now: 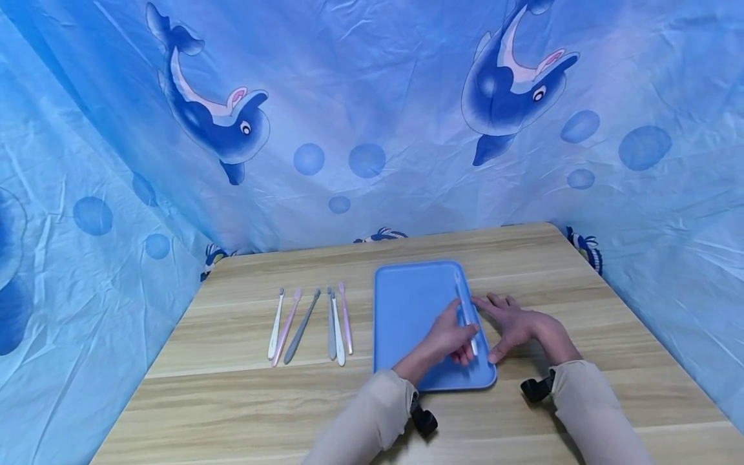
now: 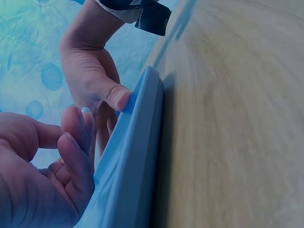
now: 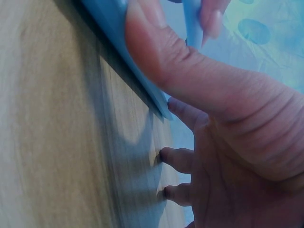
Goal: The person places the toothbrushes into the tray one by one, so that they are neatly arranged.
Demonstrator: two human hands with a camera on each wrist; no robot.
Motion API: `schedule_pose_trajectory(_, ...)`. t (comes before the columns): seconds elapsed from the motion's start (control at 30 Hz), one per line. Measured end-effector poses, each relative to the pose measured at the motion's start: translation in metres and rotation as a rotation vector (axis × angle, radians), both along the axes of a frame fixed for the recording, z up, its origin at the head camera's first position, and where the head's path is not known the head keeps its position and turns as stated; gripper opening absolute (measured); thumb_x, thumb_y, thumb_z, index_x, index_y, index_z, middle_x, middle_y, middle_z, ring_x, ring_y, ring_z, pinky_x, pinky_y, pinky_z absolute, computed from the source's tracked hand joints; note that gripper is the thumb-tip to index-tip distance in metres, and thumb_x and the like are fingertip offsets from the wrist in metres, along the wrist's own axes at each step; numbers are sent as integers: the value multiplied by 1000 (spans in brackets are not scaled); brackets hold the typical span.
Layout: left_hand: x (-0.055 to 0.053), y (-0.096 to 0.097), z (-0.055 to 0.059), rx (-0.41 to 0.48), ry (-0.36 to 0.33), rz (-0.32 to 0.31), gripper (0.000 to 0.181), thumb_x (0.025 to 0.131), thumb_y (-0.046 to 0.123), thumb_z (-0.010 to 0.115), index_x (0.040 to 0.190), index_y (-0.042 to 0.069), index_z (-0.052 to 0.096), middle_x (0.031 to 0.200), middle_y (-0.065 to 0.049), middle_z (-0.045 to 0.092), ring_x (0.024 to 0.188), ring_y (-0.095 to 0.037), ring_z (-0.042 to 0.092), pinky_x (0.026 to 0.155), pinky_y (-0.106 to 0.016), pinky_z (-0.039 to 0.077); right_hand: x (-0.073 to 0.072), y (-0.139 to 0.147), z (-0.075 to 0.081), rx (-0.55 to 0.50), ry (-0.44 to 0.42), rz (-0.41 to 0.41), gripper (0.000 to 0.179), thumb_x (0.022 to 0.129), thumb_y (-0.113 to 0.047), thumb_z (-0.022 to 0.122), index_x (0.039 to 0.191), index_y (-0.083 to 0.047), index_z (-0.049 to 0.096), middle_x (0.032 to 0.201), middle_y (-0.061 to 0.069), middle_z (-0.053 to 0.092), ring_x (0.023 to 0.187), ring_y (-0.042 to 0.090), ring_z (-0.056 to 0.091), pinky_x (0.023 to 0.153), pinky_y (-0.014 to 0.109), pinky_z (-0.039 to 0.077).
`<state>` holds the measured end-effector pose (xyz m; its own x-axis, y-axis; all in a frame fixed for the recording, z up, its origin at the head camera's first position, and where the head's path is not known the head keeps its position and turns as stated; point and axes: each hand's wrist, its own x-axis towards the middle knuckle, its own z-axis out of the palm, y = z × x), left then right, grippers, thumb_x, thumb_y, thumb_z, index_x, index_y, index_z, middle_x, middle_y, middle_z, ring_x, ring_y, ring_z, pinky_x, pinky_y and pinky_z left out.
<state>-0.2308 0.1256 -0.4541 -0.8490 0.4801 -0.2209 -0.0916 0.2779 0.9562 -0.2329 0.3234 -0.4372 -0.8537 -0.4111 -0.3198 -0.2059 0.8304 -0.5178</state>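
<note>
My left hand reaches over the right side of a shallow blue tray and pinches a pale toothbrush between thumb and fingers. The toothbrush lies lengthwise along the tray's right edge, its head toward the far end. In the left wrist view only its tip shows past my fingers. Against the tray's outer right edge rests my right hand, fingers spread and holding nothing. Its thumb touches the rim near the front corner, and other fingertips come down on the table in the right wrist view.
Left of the tray lie two groups of three toothbrushes, each with a white one, a pink one and a grey one. The wooden table ends at a blue dolphin-print curtain behind and on both sides.
</note>
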Motion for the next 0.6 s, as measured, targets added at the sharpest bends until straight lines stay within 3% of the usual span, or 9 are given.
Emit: schedule_pose_trajectory(0.6,-2,13,-7,-85,-36,25,66,100,11,57,157,12,24,47,-4,54,32,-12,48,30,-22,39,0,0,-1,-22,5,21,131,65,-58,87,160,-8,12,159,41,1,139,73,-4,99,92,10)
